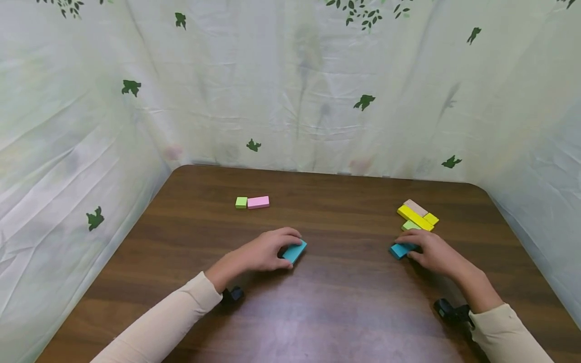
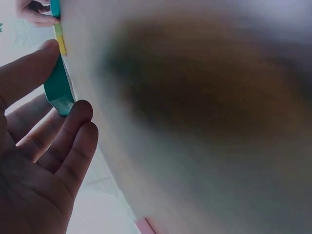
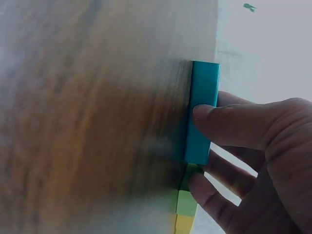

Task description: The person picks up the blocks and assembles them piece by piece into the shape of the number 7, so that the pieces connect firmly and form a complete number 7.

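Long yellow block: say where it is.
In the head view, the long yellow block lies on the right, between the pale pink block and light green block, beyond the right hand.

The head view is bright and mostly sharp, with pale glare on the wooden tabletop (image 1: 336,320) and soft shadows below the left hand (image 1: 270,250) and right hand (image 1: 436,253). Both wrist views are dimmer, the tabletop blurred.

Left turquoise block (image 1: 295,251): pale patches showed on one end; no text was legible.
Right turquoise block (image 3: 202,131): no characters were legible.
Pink block (image 1: 258,202), yellow block (image 1: 415,218): no numbers were legible.
Wrist devices (image 1: 233,295): no brand was legible.
Backdrop cloth (image 1: 254,91): no text or sign was legible.
Table (image 1: 340,302): no label could be read.
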Demonstrator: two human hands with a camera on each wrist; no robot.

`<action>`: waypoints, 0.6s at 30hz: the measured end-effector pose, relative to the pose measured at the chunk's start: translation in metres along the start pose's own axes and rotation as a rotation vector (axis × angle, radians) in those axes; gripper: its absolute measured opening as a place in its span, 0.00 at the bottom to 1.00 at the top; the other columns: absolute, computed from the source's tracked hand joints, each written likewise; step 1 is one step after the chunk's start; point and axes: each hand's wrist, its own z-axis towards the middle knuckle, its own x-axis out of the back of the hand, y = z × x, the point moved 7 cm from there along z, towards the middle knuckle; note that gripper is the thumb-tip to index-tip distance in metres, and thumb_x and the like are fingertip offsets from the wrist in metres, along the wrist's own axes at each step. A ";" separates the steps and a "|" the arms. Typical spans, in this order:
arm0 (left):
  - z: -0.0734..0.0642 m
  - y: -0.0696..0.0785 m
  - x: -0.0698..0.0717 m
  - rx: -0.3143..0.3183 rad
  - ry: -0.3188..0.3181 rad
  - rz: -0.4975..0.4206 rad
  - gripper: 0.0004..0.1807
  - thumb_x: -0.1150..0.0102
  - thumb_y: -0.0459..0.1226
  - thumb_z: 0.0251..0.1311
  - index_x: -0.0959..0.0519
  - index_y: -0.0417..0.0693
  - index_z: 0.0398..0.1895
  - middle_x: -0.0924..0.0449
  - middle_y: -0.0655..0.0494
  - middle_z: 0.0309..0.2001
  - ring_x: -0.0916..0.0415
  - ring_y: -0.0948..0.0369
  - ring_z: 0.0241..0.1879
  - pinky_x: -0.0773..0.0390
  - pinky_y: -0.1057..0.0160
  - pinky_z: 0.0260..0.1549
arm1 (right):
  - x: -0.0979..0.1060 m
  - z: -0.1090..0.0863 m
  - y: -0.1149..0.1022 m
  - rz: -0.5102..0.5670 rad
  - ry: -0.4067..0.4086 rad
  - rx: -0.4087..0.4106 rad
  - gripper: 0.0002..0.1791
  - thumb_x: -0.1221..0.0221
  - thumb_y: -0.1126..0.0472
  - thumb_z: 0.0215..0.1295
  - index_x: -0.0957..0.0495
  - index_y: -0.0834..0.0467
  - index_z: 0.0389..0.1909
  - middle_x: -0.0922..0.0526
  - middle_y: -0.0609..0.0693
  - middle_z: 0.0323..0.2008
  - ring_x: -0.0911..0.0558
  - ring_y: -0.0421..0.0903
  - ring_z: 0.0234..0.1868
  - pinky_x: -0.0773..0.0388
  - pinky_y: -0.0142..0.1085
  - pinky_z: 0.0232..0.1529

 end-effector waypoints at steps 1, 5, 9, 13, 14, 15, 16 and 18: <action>-0.006 -0.002 0.000 0.011 -0.001 -0.004 0.27 0.30 0.41 0.57 0.22 0.46 0.61 0.27 0.52 0.64 0.25 0.55 0.60 0.23 0.57 0.55 | 0.000 0.000 0.000 -0.002 -0.001 0.000 0.19 0.35 0.69 0.59 0.17 0.56 0.53 0.17 0.58 0.54 0.20 0.60 0.55 0.23 0.58 0.54; -0.027 -0.003 0.002 0.030 -0.001 -0.025 0.27 0.29 0.41 0.57 0.22 0.47 0.61 0.26 0.53 0.64 0.25 0.55 0.60 0.23 0.56 0.55 | 0.002 -0.001 -0.002 -0.009 -0.003 -0.005 0.19 0.35 0.69 0.59 0.17 0.56 0.53 0.18 0.59 0.54 0.20 0.61 0.55 0.23 0.58 0.54; -0.038 -0.001 0.002 0.026 0.006 -0.046 0.27 0.29 0.42 0.57 0.22 0.48 0.61 0.26 0.54 0.64 0.25 0.56 0.59 0.23 0.57 0.55 | 0.003 -0.002 -0.002 -0.002 -0.003 -0.007 0.19 0.35 0.69 0.59 0.17 0.56 0.53 0.18 0.59 0.54 0.20 0.62 0.55 0.23 0.59 0.54; -0.043 0.001 0.001 0.034 0.025 -0.060 0.27 0.29 0.42 0.56 0.22 0.49 0.60 0.26 0.56 0.63 0.25 0.58 0.58 0.23 0.59 0.55 | 0.002 -0.002 -0.003 0.009 -0.008 -0.004 0.19 0.35 0.69 0.60 0.17 0.57 0.53 0.18 0.59 0.55 0.21 0.62 0.56 0.23 0.59 0.55; -0.043 0.001 0.000 0.032 0.033 -0.064 0.27 0.28 0.41 0.56 0.22 0.49 0.60 0.26 0.56 0.62 0.24 0.59 0.58 0.23 0.59 0.54 | 0.002 -0.002 -0.003 0.011 -0.011 -0.005 0.19 0.35 0.69 0.60 0.17 0.57 0.53 0.18 0.59 0.55 0.21 0.62 0.56 0.23 0.59 0.55; -0.043 0.003 0.000 0.030 0.039 -0.067 0.27 0.28 0.41 0.56 0.21 0.49 0.59 0.26 0.57 0.62 0.24 0.59 0.57 0.23 0.60 0.54 | 0.001 -0.001 -0.003 0.013 -0.012 -0.006 0.19 0.35 0.69 0.60 0.17 0.57 0.53 0.18 0.60 0.55 0.21 0.62 0.56 0.24 0.59 0.55; -0.043 0.003 -0.001 0.029 0.044 -0.067 0.27 0.28 0.41 0.56 0.21 0.49 0.59 0.26 0.57 0.62 0.24 0.59 0.57 0.23 0.61 0.54 | 0.001 -0.001 -0.003 0.013 -0.014 -0.007 0.19 0.35 0.69 0.60 0.17 0.57 0.53 0.18 0.60 0.55 0.21 0.62 0.56 0.24 0.59 0.55; -0.041 0.007 -0.001 0.022 0.054 -0.069 0.26 0.28 0.42 0.55 0.21 0.49 0.59 0.25 0.57 0.62 0.24 0.60 0.56 0.22 0.62 0.54 | 0.001 0.000 -0.003 0.013 -0.015 -0.006 0.19 0.35 0.69 0.60 0.17 0.57 0.53 0.18 0.60 0.55 0.21 0.62 0.56 0.24 0.60 0.55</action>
